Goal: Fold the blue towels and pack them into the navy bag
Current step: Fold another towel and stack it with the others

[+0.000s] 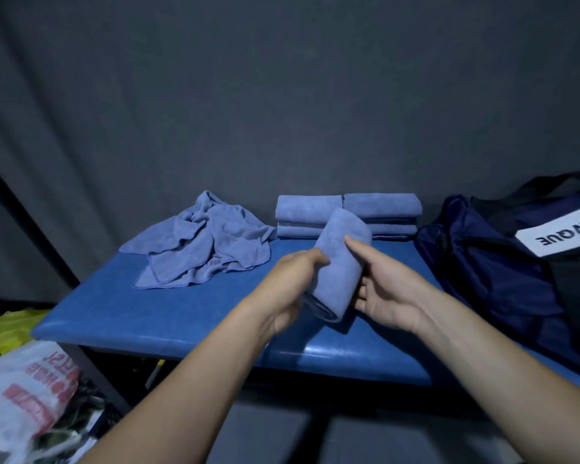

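Observation:
A folded blue towel [340, 262] is held up above the blue bench [148, 316], tilted with its far end higher. My left hand [293, 283] grips its left side with curled fingers. From the right, my right hand [385, 286] holds it, thumb on top and fingers beneath. Behind it, two stacks of folded blue towels [349, 214] stand side by side at the bench's back edge. A heap of unfolded blue towels [205, 242] lies at the back left. The navy bag [493, 262] with a white label sits on the bench's right end.
A dark grey curtain [282, 95] hangs close behind the bench. At the lower left, on the floor, are a white plastic bag with red print [24, 393] and something yellow-green [10, 326]. A dark metal bench leg [98, 376] runs down beside them.

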